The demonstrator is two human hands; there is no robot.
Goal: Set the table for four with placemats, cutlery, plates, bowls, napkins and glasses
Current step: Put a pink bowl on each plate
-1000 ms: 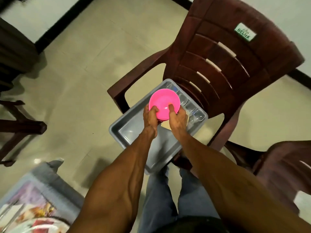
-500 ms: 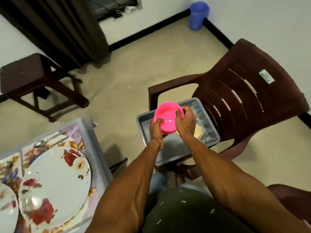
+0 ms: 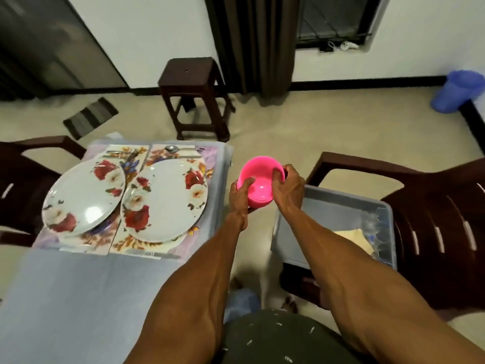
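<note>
Done: two floral placemats laid on the surface, a flowered plate on each, second plate just beside the first; cutlery at the far ends of the mats.
Left, by judgement: two more settings, all bowls, napkins, glasses; near half of the surface bare.
Bowls: pink stack in the air between surface edge and grey tub; count in the stack not clear.
Left hand: curled round the near-left rim, thumb inside, arm stretched forward.
Right hand: gripping the right rim, fingers over the edge, wrist bent inward.
Tub: on a brown chair, with clear glasses along its right wall and yellowish folded cloth, likely napkins.
Step in hand, by judgement: carrying bowls toward the plates.
</note>
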